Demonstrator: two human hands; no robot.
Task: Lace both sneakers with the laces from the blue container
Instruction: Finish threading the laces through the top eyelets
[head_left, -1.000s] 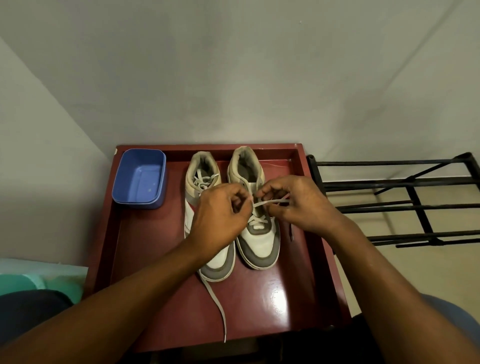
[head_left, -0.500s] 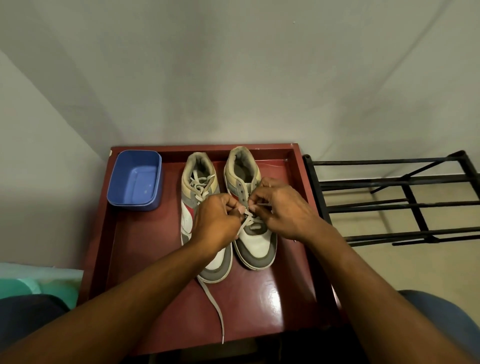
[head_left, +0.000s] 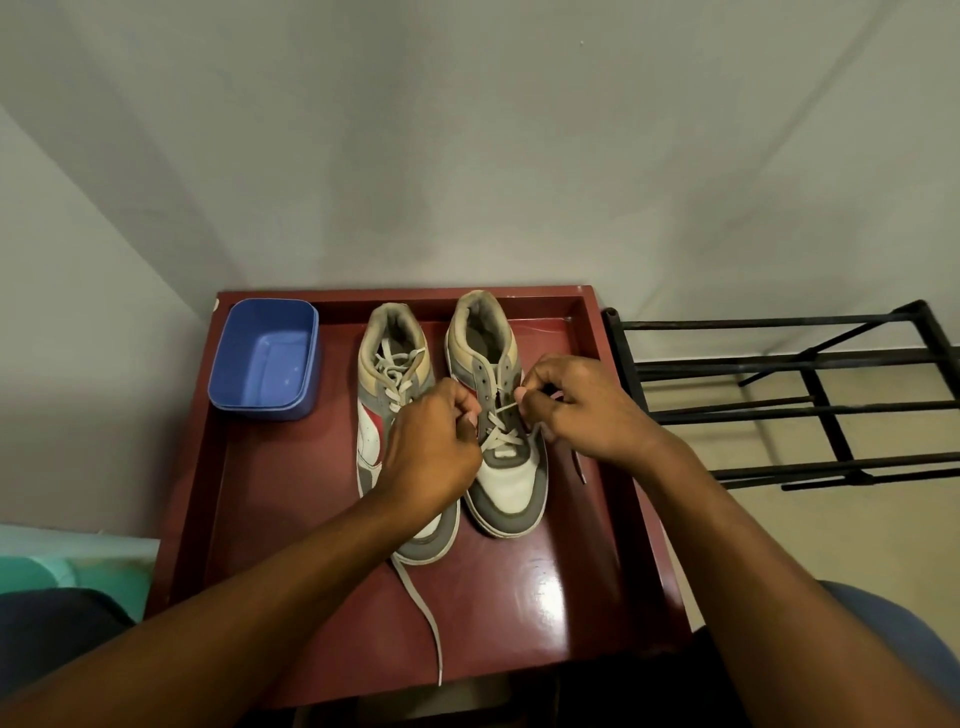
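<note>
Feeding the lace, pinched by the right hand, is best done untwisted through the next eyelet of the sneaker; what the curled left hand grips is hidden.

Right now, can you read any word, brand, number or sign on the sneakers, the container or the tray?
No text can be read in this view.
Left sneaker: only a red side marking, no letters visible.
Right sneaker: no print shows.
Blue container: plain.
Red tray: plain.
</note>
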